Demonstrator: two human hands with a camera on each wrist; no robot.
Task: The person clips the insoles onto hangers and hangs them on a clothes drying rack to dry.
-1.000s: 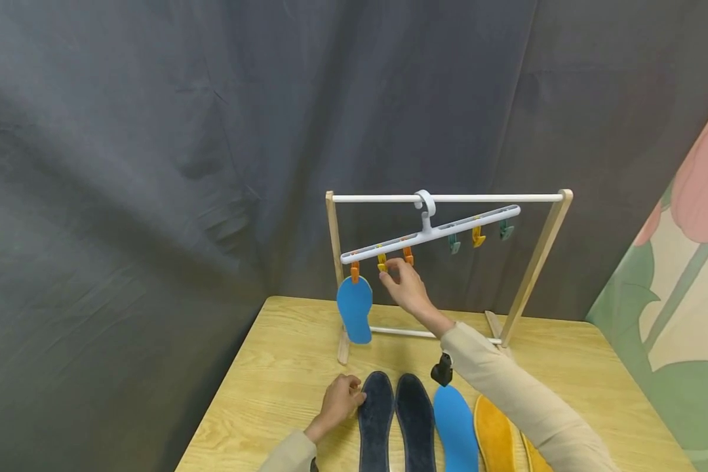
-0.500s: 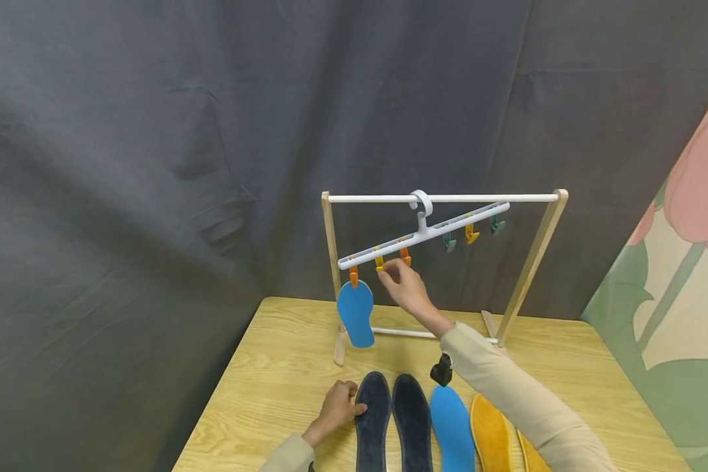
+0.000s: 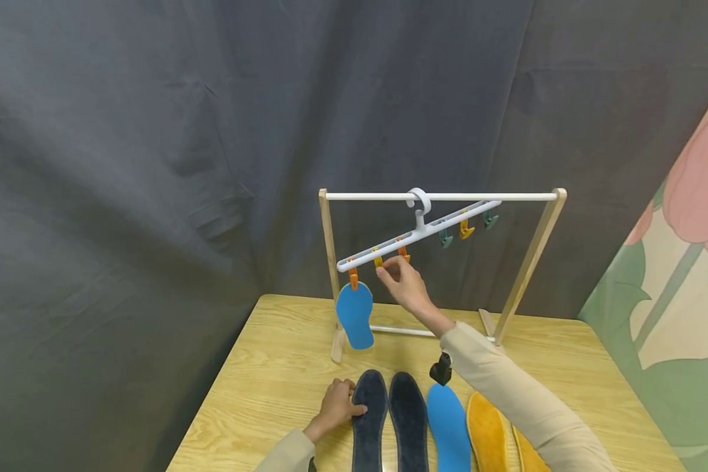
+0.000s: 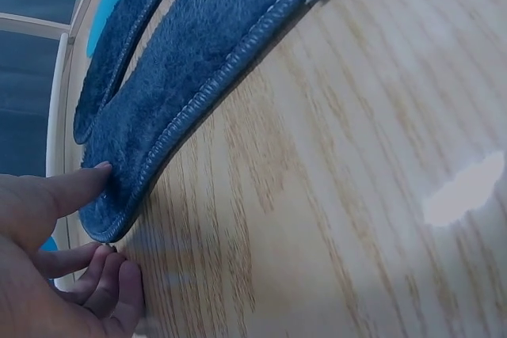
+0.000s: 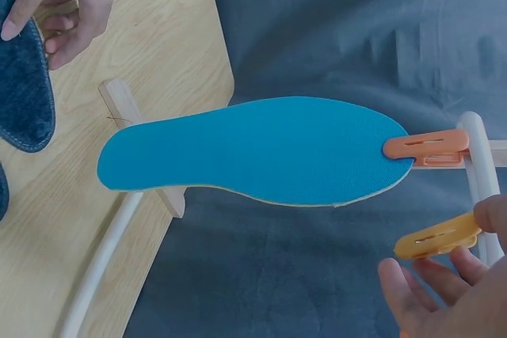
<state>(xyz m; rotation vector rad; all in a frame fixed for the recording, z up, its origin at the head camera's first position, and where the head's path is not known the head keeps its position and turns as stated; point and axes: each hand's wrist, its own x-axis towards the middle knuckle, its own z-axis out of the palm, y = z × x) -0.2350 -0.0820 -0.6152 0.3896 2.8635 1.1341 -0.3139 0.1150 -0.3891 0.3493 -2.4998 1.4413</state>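
Note:
My right hand (image 3: 410,286) pinches the yellow clip (image 5: 438,237) on the white clip hanger (image 3: 420,235). That hanger hooks over the rack's bar and tilts, its left end low. Beside the yellow clip, an orange clip (image 5: 428,146) bites the heel end of a blue insole (image 5: 261,150), which hangs down. On the table, my left hand (image 3: 335,408) holds the edge of a dark blue fuzzy insole (image 4: 170,77) near its rounded end. The thumb lies on its top and the other fingers curl at its edge, their tips partly hidden.
Right of that insole lie a second dark insole (image 3: 409,419), a blue insole (image 3: 450,429) and yellow insoles (image 3: 487,432), partly behind my right sleeve. A wooden rack post (image 3: 531,265) stands at the right. Along the hanger's right half hang green clips (image 3: 491,219) and another yellow clip (image 3: 466,229).
The hanger has tipped further, its left end sinking with the hanging blue insole and its right end rising. My left thumb has come further onto the dark insole. The right hand still pinches the clip.

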